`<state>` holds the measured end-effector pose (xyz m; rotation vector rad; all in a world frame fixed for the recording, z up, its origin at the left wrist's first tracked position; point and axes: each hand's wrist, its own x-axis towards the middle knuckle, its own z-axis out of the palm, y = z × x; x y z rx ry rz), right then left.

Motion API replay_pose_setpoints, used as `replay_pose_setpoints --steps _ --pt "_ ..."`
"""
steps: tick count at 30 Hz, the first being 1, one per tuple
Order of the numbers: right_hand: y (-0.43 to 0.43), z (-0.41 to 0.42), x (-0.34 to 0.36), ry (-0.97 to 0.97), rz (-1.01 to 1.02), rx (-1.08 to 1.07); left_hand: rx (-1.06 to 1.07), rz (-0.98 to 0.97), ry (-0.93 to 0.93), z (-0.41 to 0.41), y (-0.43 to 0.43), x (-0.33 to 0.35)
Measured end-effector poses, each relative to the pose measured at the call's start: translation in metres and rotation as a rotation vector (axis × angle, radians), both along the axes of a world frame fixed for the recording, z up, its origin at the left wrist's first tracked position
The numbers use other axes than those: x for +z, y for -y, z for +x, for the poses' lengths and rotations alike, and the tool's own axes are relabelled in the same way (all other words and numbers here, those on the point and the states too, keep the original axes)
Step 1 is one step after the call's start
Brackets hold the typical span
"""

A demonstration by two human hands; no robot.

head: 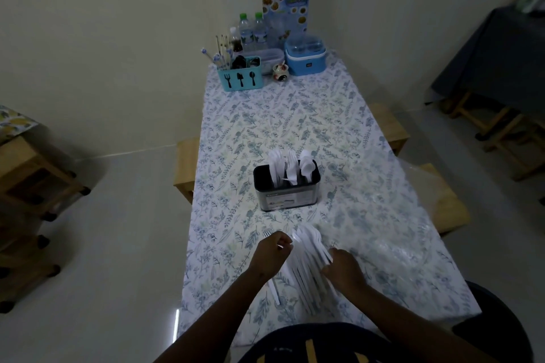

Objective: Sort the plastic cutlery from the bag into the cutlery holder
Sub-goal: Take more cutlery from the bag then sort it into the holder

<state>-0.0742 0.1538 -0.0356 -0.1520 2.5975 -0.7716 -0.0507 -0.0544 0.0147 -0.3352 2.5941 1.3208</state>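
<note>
A black and silver cutlery holder (pixel 286 197) stands mid-table with white plastic knives, forks and spoons upright in its compartments. A pile of white plastic cutlery (pixel 309 262) lies on the table near the front edge, spoon heads pointing away from me. My left hand (pixel 272 253) rests on the pile's left side, fingers closed on a white fork whose tines stick out to the left. My right hand (pixel 343 270) pinches white pieces at the pile's right side. A clear plastic bag (pixel 413 215) lies flat on the right of the table.
The table (pixel 295 127) has a blue floral cloth. At its far end stand a blue cutlery caddy (pixel 240 76), water bottles (pixel 250 31), a blue container (pixel 305 56) and a menu card. Wooden stools (pixel 184 168) sit beside the table on both sides.
</note>
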Motion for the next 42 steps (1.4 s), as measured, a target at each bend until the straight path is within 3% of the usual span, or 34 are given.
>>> replay_pose_setpoints --steps 5,12,20,26,33,37,40,42 --pt "-0.007 0.001 0.012 0.042 -0.2 -0.05 0.043 0.077 0.04 -0.01 -0.002 -0.004" --pt "-0.003 0.002 0.038 0.279 -0.555 -0.161 0.24 0.618 0.253 -0.026 -0.009 0.021" --pt "0.013 0.002 0.067 0.596 -0.676 -0.096 0.263 0.829 0.348 -0.031 -0.006 0.025" --pt "0.025 0.002 0.072 0.64 -0.669 -0.044 0.333 0.975 0.386 -0.022 0.014 0.029" --pt "0.054 0.003 0.068 0.457 -0.558 0.19 0.429 1.043 0.32 -0.006 0.05 0.038" --pt "0.077 0.004 0.066 0.478 -0.522 0.105 0.541 1.04 0.259 0.007 0.071 0.035" --pt "0.078 -0.002 0.047 0.062 -0.283 0.222 0.591 1.019 0.222 0.02 0.09 0.034" --pt "0.075 -0.007 0.034 -0.115 -0.176 0.357 0.588 0.994 0.219 0.031 0.1 0.03"
